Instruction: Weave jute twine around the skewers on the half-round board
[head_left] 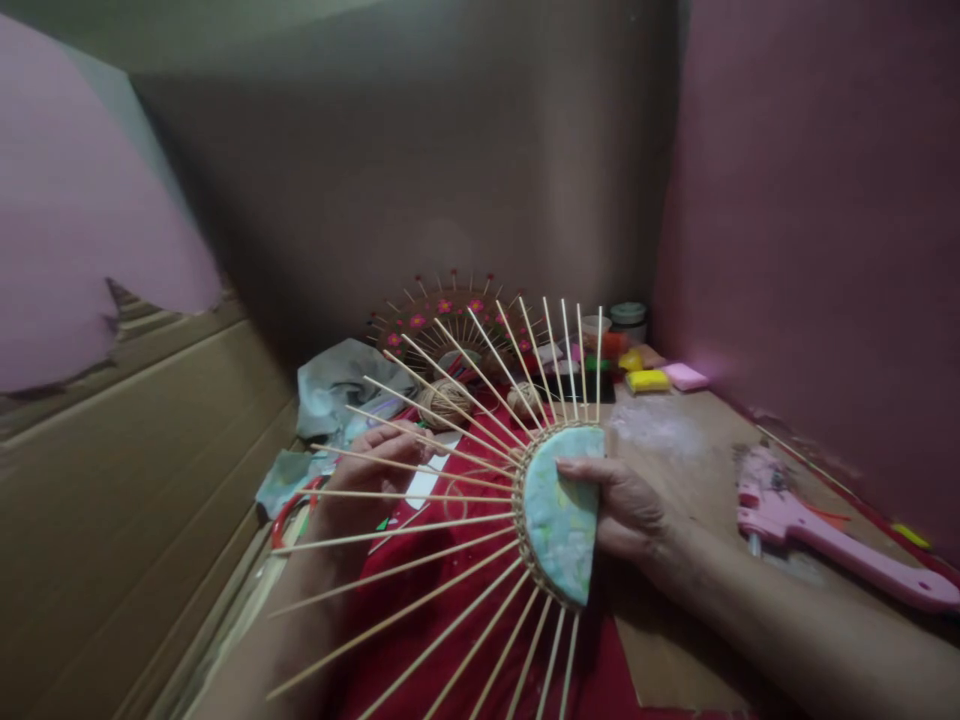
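Observation:
A half-round piece (562,510) covered in pale blue-green paper is in my right hand (630,505), thumb across its face and fingers behind it. Thin wooden sticks (442,495) fan out from its curved edge, where a braid of twine (519,505) runs along their bases. Behind the sticks on the left is my left hand (382,450), fingers bent and pressed together near the fan. Whatever they pinch is too small to tell. A ball of twine (446,403) lies just past the left fingertips.
A finished-looking fan with pink flowers (442,310) leans at the back. A pink glue gun (817,540) lies on cardboard (675,650) at right. Red cloth (420,630) covers the middle. Grey cloth (345,385) and red-handled scissors (289,515) sit left; yellow packets (649,381) lie behind.

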